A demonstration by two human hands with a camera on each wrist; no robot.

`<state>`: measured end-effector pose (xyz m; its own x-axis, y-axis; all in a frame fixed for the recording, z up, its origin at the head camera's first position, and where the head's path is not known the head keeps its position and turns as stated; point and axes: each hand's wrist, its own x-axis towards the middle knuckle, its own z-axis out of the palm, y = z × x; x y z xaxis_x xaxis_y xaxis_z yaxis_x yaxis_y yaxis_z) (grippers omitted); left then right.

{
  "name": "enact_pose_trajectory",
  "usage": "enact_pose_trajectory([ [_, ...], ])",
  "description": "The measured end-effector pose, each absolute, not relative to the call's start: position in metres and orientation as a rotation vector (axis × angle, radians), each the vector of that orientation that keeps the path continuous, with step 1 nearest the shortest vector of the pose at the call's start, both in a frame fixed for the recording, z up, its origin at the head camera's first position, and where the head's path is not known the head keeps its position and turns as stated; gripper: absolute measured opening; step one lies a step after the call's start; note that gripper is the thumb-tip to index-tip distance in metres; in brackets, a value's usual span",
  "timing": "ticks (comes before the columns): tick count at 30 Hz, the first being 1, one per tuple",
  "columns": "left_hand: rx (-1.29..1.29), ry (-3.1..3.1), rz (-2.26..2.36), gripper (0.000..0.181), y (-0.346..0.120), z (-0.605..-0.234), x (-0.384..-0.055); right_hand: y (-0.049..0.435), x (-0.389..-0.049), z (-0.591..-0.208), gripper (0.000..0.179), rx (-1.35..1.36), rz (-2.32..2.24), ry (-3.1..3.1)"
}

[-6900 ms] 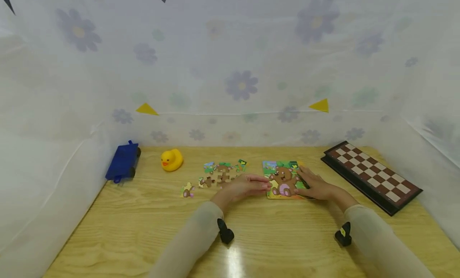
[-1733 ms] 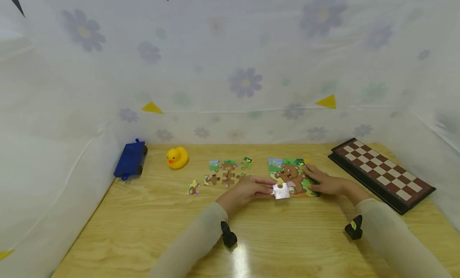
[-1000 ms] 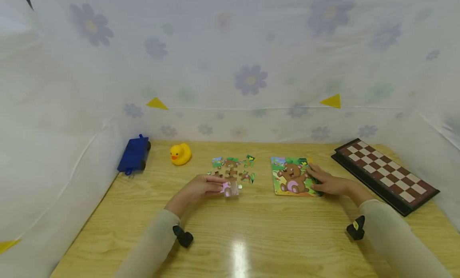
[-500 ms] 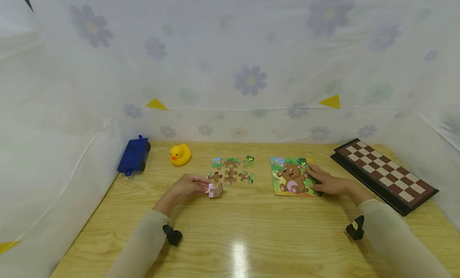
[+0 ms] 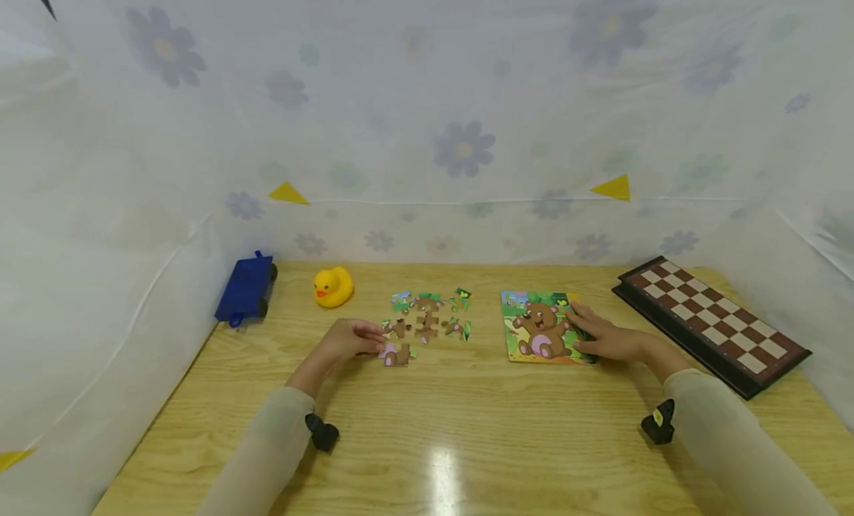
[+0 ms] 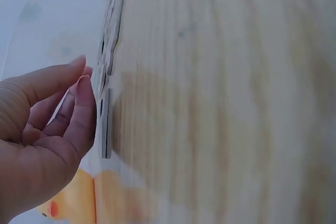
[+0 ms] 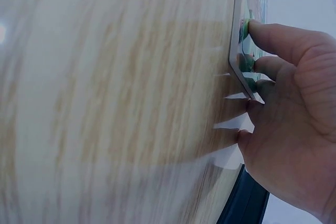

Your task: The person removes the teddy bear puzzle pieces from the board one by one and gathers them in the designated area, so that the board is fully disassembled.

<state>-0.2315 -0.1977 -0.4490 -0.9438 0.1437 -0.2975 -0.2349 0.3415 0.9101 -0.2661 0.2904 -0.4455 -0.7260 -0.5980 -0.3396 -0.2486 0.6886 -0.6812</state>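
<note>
My left hand (image 5: pixel 347 339) hovers low at the left edge of a jigsaw piece (image 5: pixel 398 356) with a pink and brown print, lying flat on the table. Its thumb and fingers are loosely bent, and nothing shows between them in the left wrist view. Another jigsaw piece (image 6: pixel 106 129) lies under those fingers, mostly covered in the head view. Behind are more spread jigsaw pieces (image 5: pixel 427 327), making up parts of a brown bear. My right hand (image 5: pixel 610 343) rests spread on the right side of a square bear picture (image 5: pixel 543 331), thumb and several fingertips on its top.
A yellow rubber duck (image 5: pixel 333 287) stands behind my left hand. Farther left is a blue toy cart (image 5: pixel 245 290) by the cloth wall. A folded checkered game board (image 5: pixel 710 323) lies to the right of my right hand, on the wooden table (image 5: pixel 427 412).
My left hand carried the jigsaw piece leftward from the bear picture, turned it face up, laid it below the other pieces and loosened its hold. My right hand stays on the picture.
</note>
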Motion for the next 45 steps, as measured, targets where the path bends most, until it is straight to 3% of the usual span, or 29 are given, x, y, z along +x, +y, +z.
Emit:
enact_pose_trajectory([
  [12,-0.024,2.134,1.7,0.047,-0.21,-0.446,-0.229,0.291,-0.265,-0.444,0.077,-0.627,-0.813,2.353],
  [22,0.07,2.007,1.763,0.056,-0.19,-0.435,-0.229,0.29,-0.265,-0.446,0.077,-0.621,-0.818,2.353],
  [45,0.298,1.774,1.837,0.04,-0.079,-0.438,-0.244,0.294,-0.266,-0.45,0.079,-0.684,-0.897,2.334],
])
